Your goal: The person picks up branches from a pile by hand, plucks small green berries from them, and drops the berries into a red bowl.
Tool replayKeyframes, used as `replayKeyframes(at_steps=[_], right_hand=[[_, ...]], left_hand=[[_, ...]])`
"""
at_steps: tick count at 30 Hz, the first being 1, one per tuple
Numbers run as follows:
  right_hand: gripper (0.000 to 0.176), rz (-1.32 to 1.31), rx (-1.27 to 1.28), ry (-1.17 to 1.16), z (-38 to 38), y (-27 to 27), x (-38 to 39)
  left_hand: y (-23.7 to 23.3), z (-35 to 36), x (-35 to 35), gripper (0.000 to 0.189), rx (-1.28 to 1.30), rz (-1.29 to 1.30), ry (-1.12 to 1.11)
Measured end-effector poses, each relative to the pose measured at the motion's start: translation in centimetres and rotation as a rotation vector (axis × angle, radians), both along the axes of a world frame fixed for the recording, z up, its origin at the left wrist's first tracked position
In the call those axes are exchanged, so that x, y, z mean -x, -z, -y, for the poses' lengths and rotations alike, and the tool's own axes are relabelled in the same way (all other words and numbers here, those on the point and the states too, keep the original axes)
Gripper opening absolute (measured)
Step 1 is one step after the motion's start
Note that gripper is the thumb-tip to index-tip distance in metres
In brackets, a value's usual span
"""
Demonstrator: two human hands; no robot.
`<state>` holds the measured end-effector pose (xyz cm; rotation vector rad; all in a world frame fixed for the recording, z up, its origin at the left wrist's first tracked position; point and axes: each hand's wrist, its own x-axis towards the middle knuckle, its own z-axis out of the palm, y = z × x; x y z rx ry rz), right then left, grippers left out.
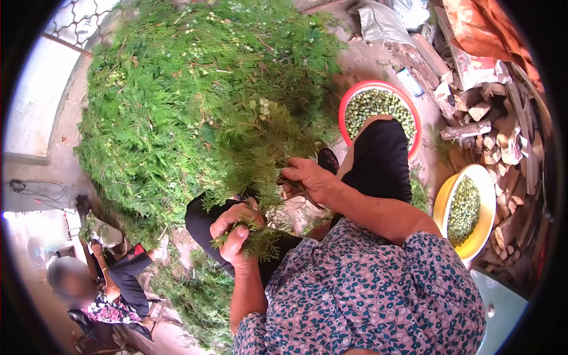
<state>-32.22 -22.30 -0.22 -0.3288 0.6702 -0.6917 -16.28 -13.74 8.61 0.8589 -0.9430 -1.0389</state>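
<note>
My left hand (235, 232) is closed around a small green conifer sprig (261, 244), over my left knee. Bent fingers and thumb of my right hand (311, 181) pinch the stem end of a leafy conifer branch (251, 163), whose feathery foliage spreads up and left toward a big heap. That heap of cut conifer branches (160, 118), dotted with pale green cones, lies in front of me. Beyond my right knee is a red-rimmed basin (418, 139) full of small green cones.
A yellow basin (441, 204) with more green cones stands at my right, beside stacked firewood (503, 136). Sacks (384, 23) lie at the upper right. Another person (115, 290) sits at the lower left. Loose greenery (201, 296) covers the floor left of me.
</note>
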Motion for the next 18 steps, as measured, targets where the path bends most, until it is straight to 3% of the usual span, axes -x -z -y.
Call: replayKeyframes(at_steps=[1, 4, 6, 8, 10, 12, 14, 15, 18], right_hand=[[0.044, -0.021, 0.041, 0.022, 0.3, -0.1, 0.1], [0.044, -0.075, 0.12, 0.03, 1.0, 0.0, 0.6], [0.043, -0.085, 0.167, 0.021, 1.0, 0.3, 0.6], [0.032, -0.122, 0.214, 0.123, 0.8, 0.6, 0.4], [0.027, -0.12, 0.239, 0.112, 0.8, 0.9, 0.5], [0.022, -0.119, 0.262, 0.102, 0.6, 0.7, 0.3], [0.019, -0.141, 0.335, 0.152, 0.1, 0.0, 0.1], [0.019, -0.142, 0.339, 0.144, -0.1, -0.1, 0.0], [0.016, -0.263, 0.473, 0.161, -0.8, -0.5, -0.5]], left_hand=[[0.1, -0.2, -0.3, 0.025, -0.064, -0.013, -0.025], [0.6, -0.3, -1.3, 0.029, -0.129, 0.0, -0.077], [0.7, -0.2, -1.7, 0.03, -0.43, 0.132, -0.304], [0.3, -0.3, -2.2, 0.034, -0.507, 0.216, -0.333], [0.2, 0.2, -2.6, 0.033, -0.156, 0.916, -0.624], [-1.1, 0.7, -1.5, 0.027, -0.118, 0.929, -0.667], [-1.8, 1.8, -0.3, 0.019, 0.056, 0.674, -0.464], [-1.8, 2.8, 0.5, 0.016, 0.053, 0.423, -0.393], [-1.2, 5.5, 0.7, 0.015, 0.043, 0.447, -0.307]])
